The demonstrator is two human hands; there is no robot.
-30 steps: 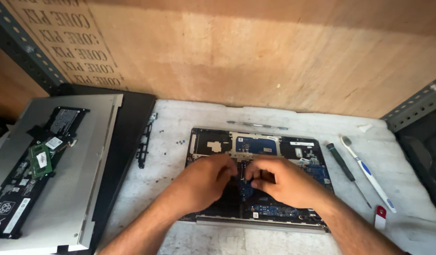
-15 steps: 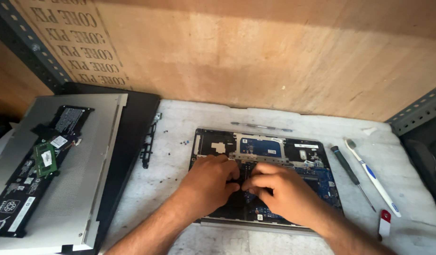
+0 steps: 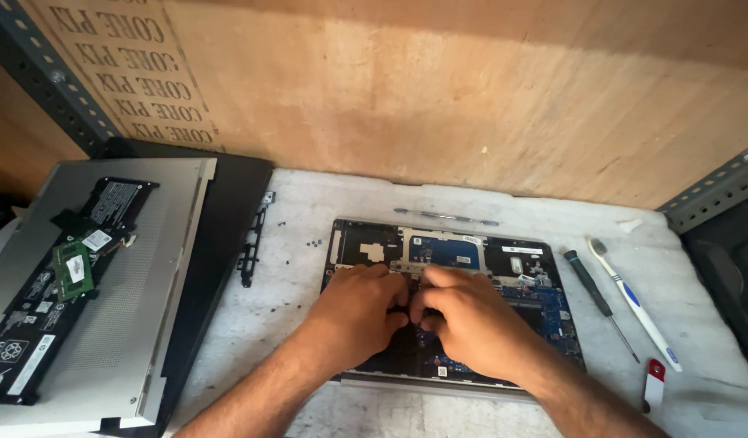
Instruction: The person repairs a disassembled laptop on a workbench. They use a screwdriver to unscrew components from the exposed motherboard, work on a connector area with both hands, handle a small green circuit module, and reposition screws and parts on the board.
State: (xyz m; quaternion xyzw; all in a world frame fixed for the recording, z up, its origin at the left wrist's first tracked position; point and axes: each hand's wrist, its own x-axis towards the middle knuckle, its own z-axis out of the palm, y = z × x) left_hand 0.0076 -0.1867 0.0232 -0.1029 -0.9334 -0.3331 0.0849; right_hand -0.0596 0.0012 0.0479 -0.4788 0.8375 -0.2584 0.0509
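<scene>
- Hands meet over the middle of an opened laptop base [image 3: 471, 251], which lies flat on the pale work surface [image 3: 309, 203], its back edge toward the wooden wall [image 3: 439, 89]
- Left hand [image 3: 353, 312] rests palm down on the dark lower part of the base, fingers curled in toward the centre; whether it pinches anything I cannot tell
- Right hand [image 3: 463, 320] lies just beside it, fingertips touching the left hand's, fingers bent onto the board; what they grip is hidden
- Blue circuit board [image 3: 552, 308] shows to the right of the right hand, uncovered up to the base's right edge
- Right of the base, a thin dark screwdriver [image 3: 597, 300] and a white-and-blue toothbrush [image 3: 633, 304] lie side by side, near but apart from it; a small red-and-white tool [image 3: 653, 383] sits near the front edge
- Left of the base, a black plastic strip [image 3: 252, 243] and scattered small screws [image 3: 313, 242] leave a narrow bare lane
- Far left, a grey laptop cover [image 3: 139, 300] carries a black battery [image 3: 57, 276] and a green memory module [image 3: 72, 272]
</scene>
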